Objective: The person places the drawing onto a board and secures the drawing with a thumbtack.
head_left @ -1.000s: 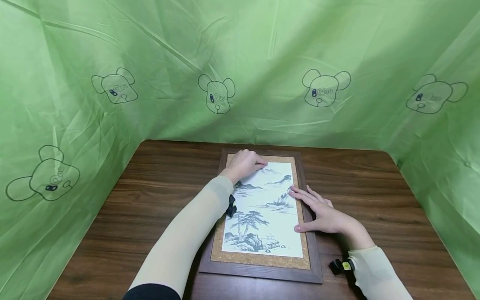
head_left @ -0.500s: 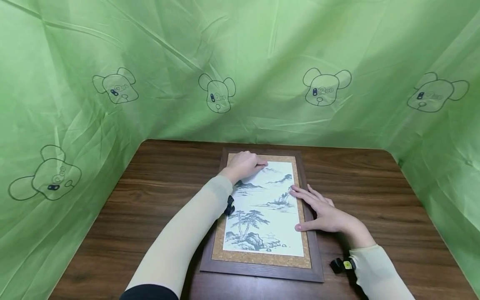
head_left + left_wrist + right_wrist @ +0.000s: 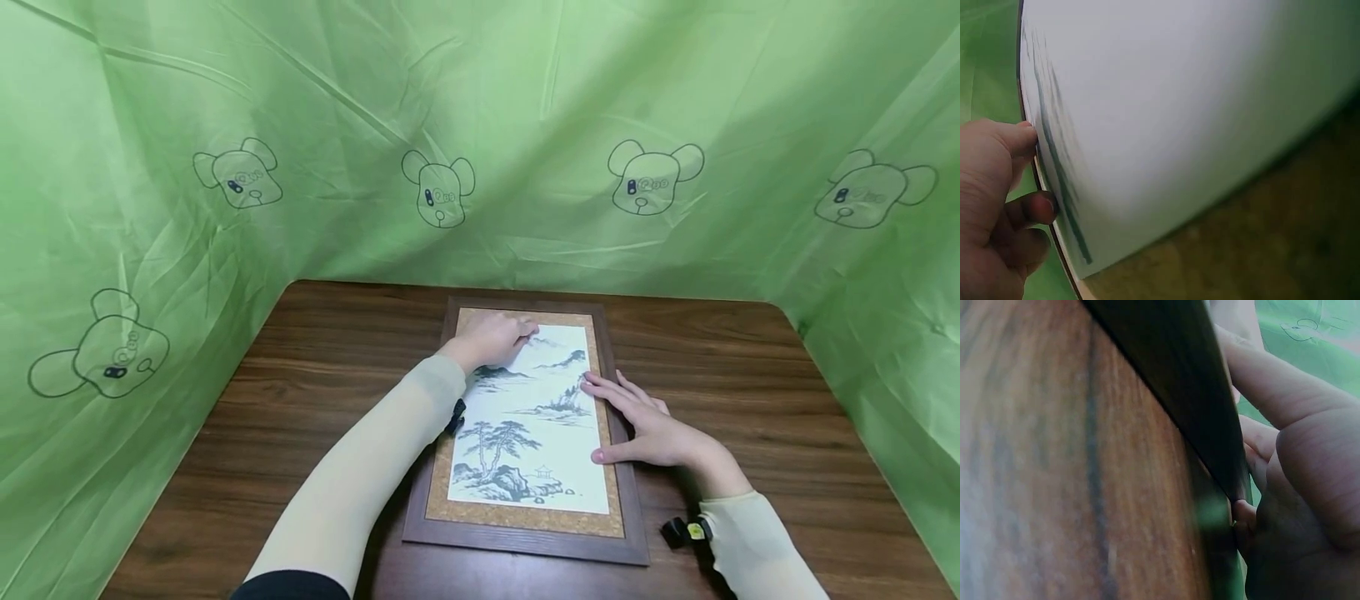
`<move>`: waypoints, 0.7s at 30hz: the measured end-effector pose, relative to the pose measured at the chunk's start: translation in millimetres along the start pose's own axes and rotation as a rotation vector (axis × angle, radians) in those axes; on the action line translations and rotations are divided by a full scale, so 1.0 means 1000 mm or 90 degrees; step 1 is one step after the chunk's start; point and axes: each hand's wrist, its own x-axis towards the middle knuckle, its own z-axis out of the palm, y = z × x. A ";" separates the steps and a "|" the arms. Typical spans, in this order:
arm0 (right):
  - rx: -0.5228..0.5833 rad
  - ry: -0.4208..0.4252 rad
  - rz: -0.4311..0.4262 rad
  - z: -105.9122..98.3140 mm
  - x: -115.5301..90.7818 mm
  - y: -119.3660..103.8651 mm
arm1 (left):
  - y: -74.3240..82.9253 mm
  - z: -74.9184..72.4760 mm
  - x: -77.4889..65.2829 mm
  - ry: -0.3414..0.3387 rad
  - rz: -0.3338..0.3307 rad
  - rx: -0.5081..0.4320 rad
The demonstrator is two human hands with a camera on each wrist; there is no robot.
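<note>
A white sheet (image 3: pixel 534 450) printed with a blue-grey landscape of mountains and trees lies on a cork panel (image 3: pixel 525 518), inside a dark brown frame (image 3: pixel 525 543). At the sheet's upper left my left hand (image 3: pixel 491 337) rests with its knuckles over the cork. Seen from the left wrist, the thumb (image 3: pixel 1020 136) lies at the sheet's top edge and the other fingers are loosely bent beside it. My right hand (image 3: pixel 648 429) spreads across the frame's right side, its fingertips and thumb on the sheet's right border. From the right wrist, the dark frame edge (image 3: pixel 1191 381) lies beside that palm.
The frame lies on a dark wood-grain table (image 3: pixel 337 333), close to its far edge. A green curtain (image 3: pixel 525 83) printed with bear faces hangs along the back and both sides. A black wrist device (image 3: pixel 682 532) sits by the right cuff.
My left hand has sunk lower and flatter over the top of the sheet. The right hand keeps its place. The whole head view has shifted slightly.
</note>
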 end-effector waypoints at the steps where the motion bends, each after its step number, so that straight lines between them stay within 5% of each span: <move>1: 0.002 0.001 0.001 0.000 0.000 0.000 | 0.000 -0.001 0.000 -0.007 0.002 -0.005; 4: 0.007 0.003 0.008 0.001 -0.001 0.002 | -0.002 -0.002 0.002 -0.027 -0.002 -0.066; 8: 0.010 0.002 0.011 0.001 -0.002 0.002 | -0.010 -0.003 0.004 -0.051 -0.035 -0.248; 12: 0.007 0.005 0.007 0.000 -0.002 0.000 | -0.021 -0.005 0.001 -0.004 -0.058 -0.361; 17: 0.026 0.008 0.000 -0.008 -0.007 -0.005 | -0.036 -0.013 -0.014 0.075 -0.037 -0.349; 21: 0.001 0.032 -0.004 -0.029 -0.017 -0.007 | -0.051 -0.033 -0.041 0.110 0.007 -0.284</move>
